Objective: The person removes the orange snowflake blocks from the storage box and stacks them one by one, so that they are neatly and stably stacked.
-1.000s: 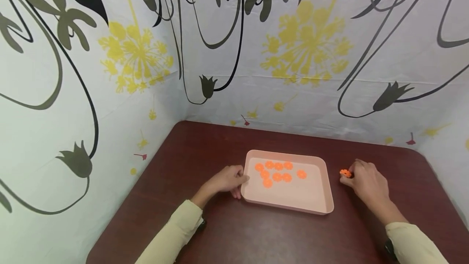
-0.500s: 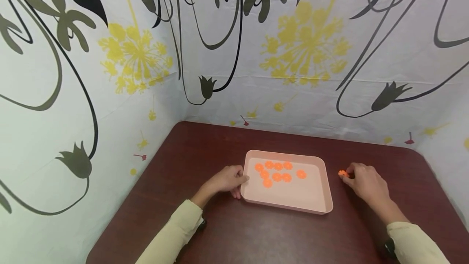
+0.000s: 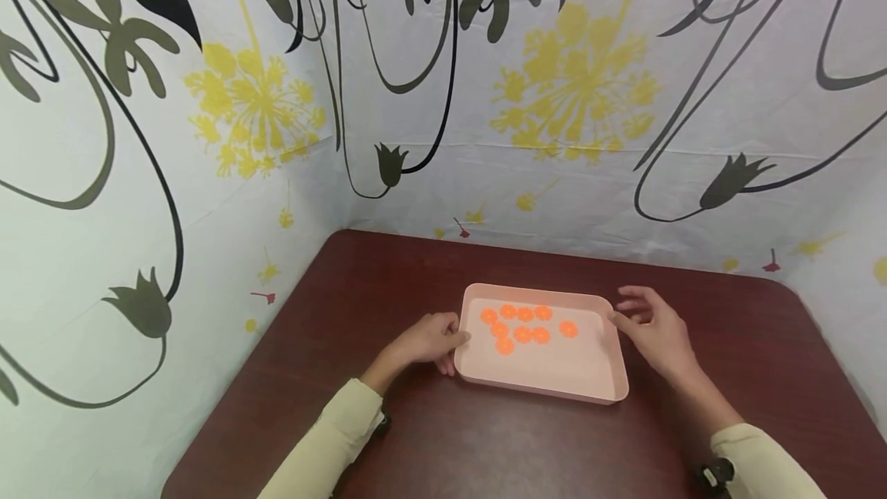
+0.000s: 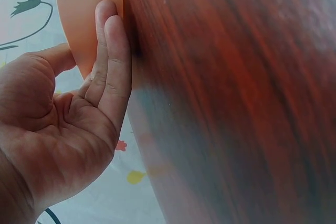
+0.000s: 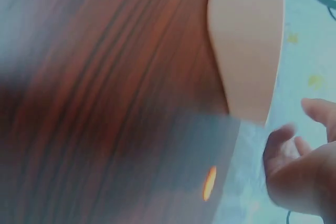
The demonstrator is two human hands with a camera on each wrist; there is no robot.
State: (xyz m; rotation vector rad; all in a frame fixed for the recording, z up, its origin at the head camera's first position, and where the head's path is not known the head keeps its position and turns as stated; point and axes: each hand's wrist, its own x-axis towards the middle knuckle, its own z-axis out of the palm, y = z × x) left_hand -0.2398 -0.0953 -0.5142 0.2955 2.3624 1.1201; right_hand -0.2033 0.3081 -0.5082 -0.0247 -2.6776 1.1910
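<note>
My left hand point(image 3: 431, 339) holds the left rim of a shallow peach tray point(image 3: 554, 380). Its thumb is over the rim, while the fingers point(image 4: 117, 51) lie along the outer wall. Several small orange discs with scalloped edges, like flowers, are in the tray; one disc point(image 3: 568, 329) sits apart on the right. My right hand point(image 3: 658, 333) is at the tray's back right corner, fingers loosely bent and thumb tip right at the rim, with nothing seen between them. In the right wrist view a single orange disc point(image 5: 209, 183) shows on the table; the hand hides it in the head view.
The dark red-brown wooden table point(image 3: 443, 437) has rounded corners. White wall sheets point(image 3: 430, 114) with flower prints stand close behind it and along its left side. A dark wrist device point(image 3: 717, 474) shows at the right sleeve.
My right hand has let go of the orange disc it pinched and moved left and back to the tray's corner, its fingers loosened. My left hand and the tray stay in place.
</note>
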